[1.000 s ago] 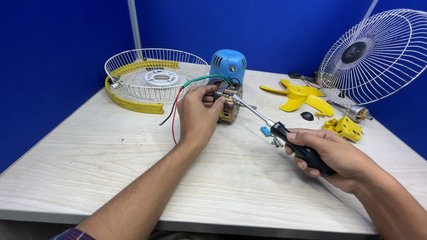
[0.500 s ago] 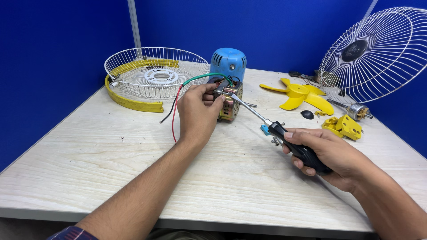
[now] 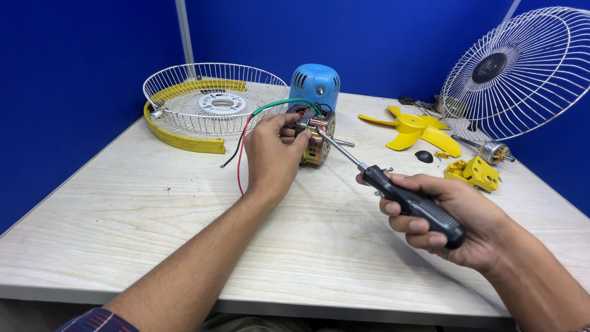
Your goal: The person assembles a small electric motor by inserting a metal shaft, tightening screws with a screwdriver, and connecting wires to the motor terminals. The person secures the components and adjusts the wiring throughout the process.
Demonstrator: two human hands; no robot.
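A small fan motor with a brass-coloured core and a protruding shaft stands on the wooden table, in front of a blue motor cover. My left hand grips the motor from the left side. Green, red and black wires run out from under that hand. My right hand is closed around the black handle of a screwdriver, whose metal tip rests against the top of the motor.
A white wire fan guard with a yellow rim lies at the back left. A second wire guard leans at the back right. A yellow fan blade, a yellow plastic bracket, a black knob and a metal part lie nearby.
The view has shifted slightly. My right hand and the screwdriver have drawn a little nearer to me; the tip stays on the motor. My left hand keeps its grip.
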